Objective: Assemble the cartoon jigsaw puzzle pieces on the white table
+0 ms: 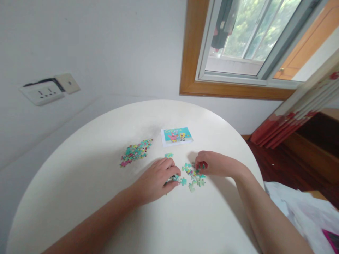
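Puzzle pieces (135,151) well inside table edge (159,101)

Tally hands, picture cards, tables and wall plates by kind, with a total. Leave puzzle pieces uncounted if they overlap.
Hands: 2 (left hand, right hand)
Picture card: 1
White table: 1
Wall plates: 2 (socket plate, beige plate)
Puzzle pieces: uncounted, overlapping and partly hidden
Total: 6

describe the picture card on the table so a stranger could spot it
On the white table, look beyond the left hand. The picture card lies there; unlike the loose puzzle pieces nearby, it is one whole rectangle, with cartoon figures on turquoise.
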A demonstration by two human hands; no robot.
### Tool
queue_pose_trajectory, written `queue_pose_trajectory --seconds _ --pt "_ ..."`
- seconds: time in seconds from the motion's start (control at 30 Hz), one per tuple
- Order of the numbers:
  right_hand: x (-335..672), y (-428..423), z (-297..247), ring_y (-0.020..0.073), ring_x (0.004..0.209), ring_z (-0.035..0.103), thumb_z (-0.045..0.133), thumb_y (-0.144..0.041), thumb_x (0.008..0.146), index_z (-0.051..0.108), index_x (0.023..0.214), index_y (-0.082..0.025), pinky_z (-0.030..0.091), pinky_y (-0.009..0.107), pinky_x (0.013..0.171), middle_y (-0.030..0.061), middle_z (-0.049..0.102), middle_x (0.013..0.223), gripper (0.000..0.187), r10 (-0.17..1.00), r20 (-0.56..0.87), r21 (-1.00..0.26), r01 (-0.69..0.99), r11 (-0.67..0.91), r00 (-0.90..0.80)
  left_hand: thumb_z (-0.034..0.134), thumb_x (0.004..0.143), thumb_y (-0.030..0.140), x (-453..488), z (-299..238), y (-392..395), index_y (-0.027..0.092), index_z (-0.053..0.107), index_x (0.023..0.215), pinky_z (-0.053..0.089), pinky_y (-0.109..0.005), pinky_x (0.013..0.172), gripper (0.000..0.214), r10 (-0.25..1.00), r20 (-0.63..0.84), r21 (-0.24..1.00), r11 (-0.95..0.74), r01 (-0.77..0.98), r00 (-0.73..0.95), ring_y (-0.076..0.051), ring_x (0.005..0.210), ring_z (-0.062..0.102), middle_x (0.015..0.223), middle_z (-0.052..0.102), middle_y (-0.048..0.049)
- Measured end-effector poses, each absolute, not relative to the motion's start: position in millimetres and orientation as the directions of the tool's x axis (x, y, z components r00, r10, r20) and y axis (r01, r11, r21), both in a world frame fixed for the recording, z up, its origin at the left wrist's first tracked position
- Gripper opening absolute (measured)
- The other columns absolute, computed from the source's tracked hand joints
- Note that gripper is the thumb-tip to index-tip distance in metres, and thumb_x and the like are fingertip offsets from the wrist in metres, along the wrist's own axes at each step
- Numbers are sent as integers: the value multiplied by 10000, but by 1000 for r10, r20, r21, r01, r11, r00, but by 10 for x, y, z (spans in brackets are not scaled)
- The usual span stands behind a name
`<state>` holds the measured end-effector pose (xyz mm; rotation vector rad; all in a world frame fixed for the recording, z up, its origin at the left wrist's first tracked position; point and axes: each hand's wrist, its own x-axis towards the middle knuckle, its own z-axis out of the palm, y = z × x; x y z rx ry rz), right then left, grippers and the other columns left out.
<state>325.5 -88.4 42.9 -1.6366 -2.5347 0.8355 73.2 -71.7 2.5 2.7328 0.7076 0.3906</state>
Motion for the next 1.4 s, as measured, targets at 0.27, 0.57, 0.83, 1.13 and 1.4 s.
queue_pose_trajectory --seconds 0.27,0.57,0.83,1.13,1.4 --pt "3212 -910 453 152 728 601 660 -286 754 719 895 -187 427 244 680 55 690 869 181 863 -229 -462 831 310 -450 564 896 259 761 27 -745 251 614 1125 398 -346 848 234 485 230 329 -855 401 844 -210 931 497 959 521 -47" --pt "3187 -889 443 151 747 610 572 -149 754 731 844 -185 419 228 694 55 701 847 186 867 -224 -404 852 333 -445 551 919 372 842 38 -807 301 527 1288 360 -369 843 376 480 147 199 -871 449 865 -234 959 479 1009 520 -54" --pt "3225 -927 500 144 722 591 582 -152 749 713 863 -195 410 229 678 37 690 843 179 861 -221 -418 842 342 -459 531 929 420 775 61 -783 321 502 1310 309 -354 806 394 416 185 47 -909 414 891 -242 949 485 997 534 -50" --pt "3095 -987 432 138 652 567 579 -138 735 667 796 -187 364 233 608 35 692 784 117 810 -267 -339 838 428 -522 544 925 370 734 97 -754 286 615 1147 319 -354 822 248 383 206 110 -924 367 901 -234 953 493 993 538 -55" --pt "3098 -1005 422 142 642 561 498 -151 796 662 784 -182 338 246 598 54 693 784 167 820 -222 -302 837 456 -527 549 901 262 702 58 -716 244 632 1077 361 -341 828 196 441 249 249 -890 383 862 -209 938 506 980 544 -52"
